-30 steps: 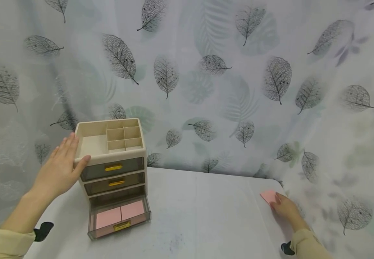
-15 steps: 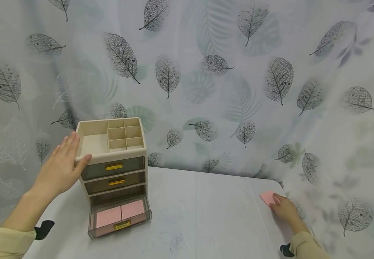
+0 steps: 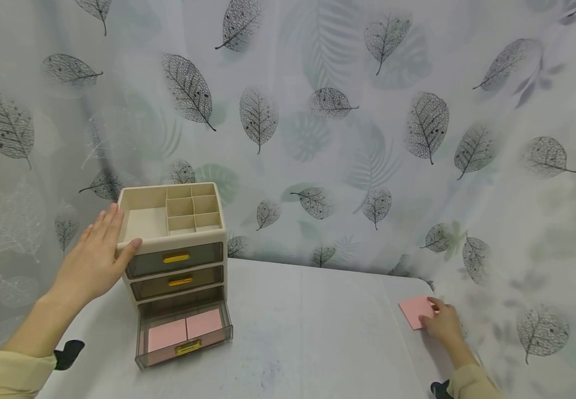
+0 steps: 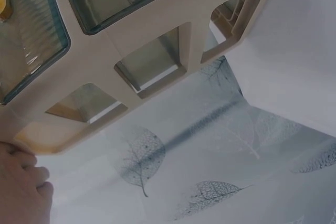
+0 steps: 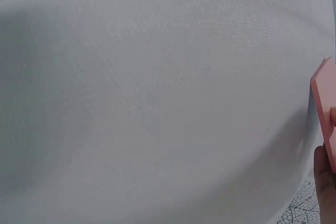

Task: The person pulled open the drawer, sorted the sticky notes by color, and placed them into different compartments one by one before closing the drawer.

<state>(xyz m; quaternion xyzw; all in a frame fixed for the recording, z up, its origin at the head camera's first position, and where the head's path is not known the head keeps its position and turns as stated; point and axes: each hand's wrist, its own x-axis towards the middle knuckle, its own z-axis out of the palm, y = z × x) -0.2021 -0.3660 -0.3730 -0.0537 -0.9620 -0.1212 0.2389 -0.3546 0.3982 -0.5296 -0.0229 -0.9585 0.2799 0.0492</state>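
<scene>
On the left of the head view stands a cream desktop drawer organizer (image 3: 155,242) with its bottom drawer (image 3: 208,336) pulled out. Two pink sticky note pads (image 3: 167,334) lie side by side in that drawer. My left hand (image 3: 88,257) rests against the organizer's upper left corner, fingers straight along the side and thumb on the front edge. Far to the right, my right hand (image 3: 444,326) pinches the right edge of another pink sticky note pad (image 3: 411,311) between thumb and fingers. In the right wrist view this pad (image 5: 321,85) shows at the frame's edge, tilted.
The organizer's two upper drawers (image 3: 140,266) are pushed in and have yellow handles. Its top tray (image 3: 143,223) has one large and several small compartments. A white table (image 3: 313,332) spans the front, and a leaf-print curtain (image 3: 308,160) hangs behind and at the right.
My right fingers have drawn back to the pad's right edge, so more of its pink face shows. The left hand and the organizer stay in place.
</scene>
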